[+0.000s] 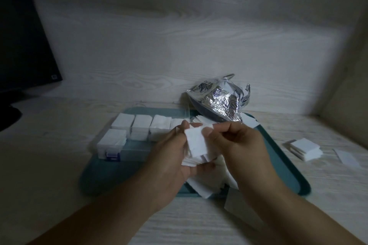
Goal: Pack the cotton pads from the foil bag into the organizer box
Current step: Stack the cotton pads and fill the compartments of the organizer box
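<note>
Nearest, both forearms reach in over the pale table [59, 165]. The left hand [171, 157] cups a stack of cotton pads [197, 145] from beneath, fingers curled round it; the right hand [237, 141] pinches the top pad at its upper edge. Loose pads spill below them to the teal tray's [288, 165] near rim. Left on the tray, the organizer box [127, 135] holds pads in its compartments. Behind, the foil bag [221, 99] leans against the wall. More pads [304, 148] lie right of the tray.
</note>
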